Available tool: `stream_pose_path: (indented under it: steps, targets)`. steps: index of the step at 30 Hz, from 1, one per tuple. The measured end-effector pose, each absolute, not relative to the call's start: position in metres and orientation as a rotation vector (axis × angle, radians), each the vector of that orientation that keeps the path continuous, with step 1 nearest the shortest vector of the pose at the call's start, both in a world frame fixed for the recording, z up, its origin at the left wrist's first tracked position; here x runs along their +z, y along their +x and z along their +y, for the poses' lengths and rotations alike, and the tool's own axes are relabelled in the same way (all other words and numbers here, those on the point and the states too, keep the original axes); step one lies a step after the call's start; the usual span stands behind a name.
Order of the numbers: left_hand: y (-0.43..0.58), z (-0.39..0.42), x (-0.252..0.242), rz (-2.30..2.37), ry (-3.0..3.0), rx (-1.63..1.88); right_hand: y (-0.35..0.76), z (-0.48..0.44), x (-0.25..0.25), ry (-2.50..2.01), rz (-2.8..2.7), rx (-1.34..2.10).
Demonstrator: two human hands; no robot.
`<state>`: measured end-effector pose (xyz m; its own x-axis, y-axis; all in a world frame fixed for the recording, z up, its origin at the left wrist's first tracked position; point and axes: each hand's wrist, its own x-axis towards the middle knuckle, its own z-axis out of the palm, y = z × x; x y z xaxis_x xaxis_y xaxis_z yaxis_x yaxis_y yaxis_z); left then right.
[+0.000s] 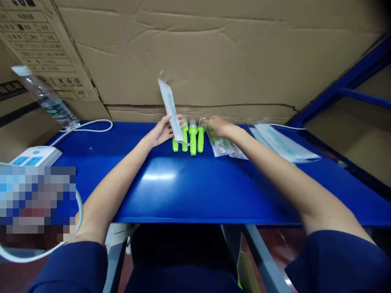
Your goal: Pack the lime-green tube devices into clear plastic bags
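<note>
My left hand (161,131) grips a clear plastic packet (170,106) with a white and pale green strip inside, tilted up above the table. Its thumb is in front and its fingers reach behind. Just under the packet lies a row of several lime-green tubes (193,140) with clear ends, side by side. My right hand (216,125) is closed, its fingertips at the clear end of the rightmost lime-green tube (200,140). Below its palm lie clear plastic bags (222,148) with something green inside, partly covered by the hand.
More flat packets (281,142) lie to the right on the blue table (189,187). A water bottle (47,99), a white power strip (38,156) and its white cable (97,125) are at the left. A cardboard wall (214,61) stands behind; a blue frame (339,81) borders the right.
</note>
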<state>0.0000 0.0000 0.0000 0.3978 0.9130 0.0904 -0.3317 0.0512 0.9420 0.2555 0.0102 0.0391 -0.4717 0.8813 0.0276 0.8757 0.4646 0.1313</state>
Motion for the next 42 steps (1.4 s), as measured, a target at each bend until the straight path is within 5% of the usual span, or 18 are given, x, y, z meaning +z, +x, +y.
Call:
stream_pose_path:
  steps: [12, 26, 42]
  targets:
    - [-0.014, -0.001, -0.002, 0.590, 1.133, 1.054, 0.252, 0.008, 0.025, 1.302, 2.671, 0.622]
    - [-0.031, -0.003, 0.004, 0.561, 1.126, 1.159, 0.290, -0.012, 0.025, 1.603, 3.250, 0.447]
    - [-0.033, 0.003, 0.005, 0.477, 1.161, 1.137, 0.303, -0.030, 0.005, 1.709, 3.064, 0.900]
